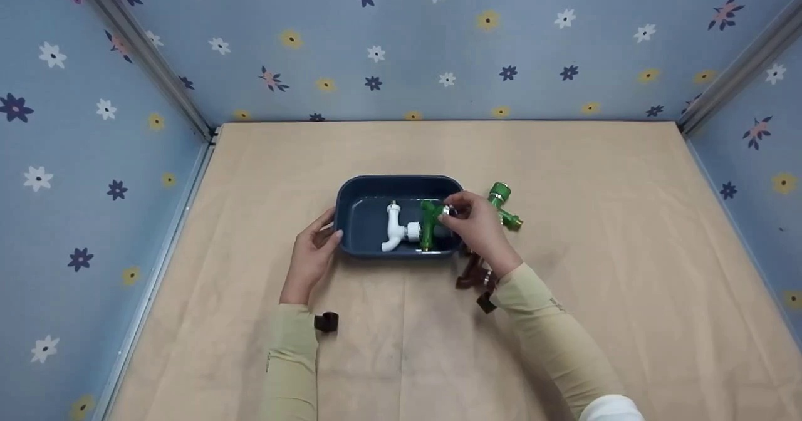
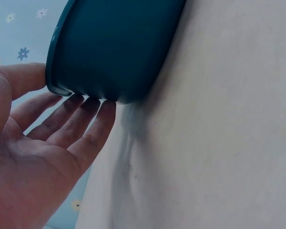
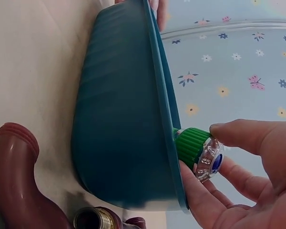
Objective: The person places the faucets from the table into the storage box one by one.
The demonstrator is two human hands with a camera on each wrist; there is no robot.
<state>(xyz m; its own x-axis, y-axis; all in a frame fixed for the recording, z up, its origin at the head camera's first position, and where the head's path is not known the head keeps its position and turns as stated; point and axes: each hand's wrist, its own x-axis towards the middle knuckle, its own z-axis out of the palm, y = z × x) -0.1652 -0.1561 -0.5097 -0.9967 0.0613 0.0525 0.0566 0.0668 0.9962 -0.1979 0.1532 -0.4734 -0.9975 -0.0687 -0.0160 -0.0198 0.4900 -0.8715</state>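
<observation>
A dark blue basin stands in the middle of the table. My left hand holds its left end, thumb at the rim and fingers against the outer wall. Inside lies a white plastic tap, spout toward me. Beside it, over the basin's right part, is a green tap. My right hand pinches that tap by its ribbed green knob, which has a clear end with a blue centre. The right fingers are at the basin's right rim.
Another green tap lies on the table right of the basin, partly behind my right hand. Reddish-brown taps lie under my right wrist; a curved spout shows closely in the right wrist view. Flower-patterned walls enclose the table.
</observation>
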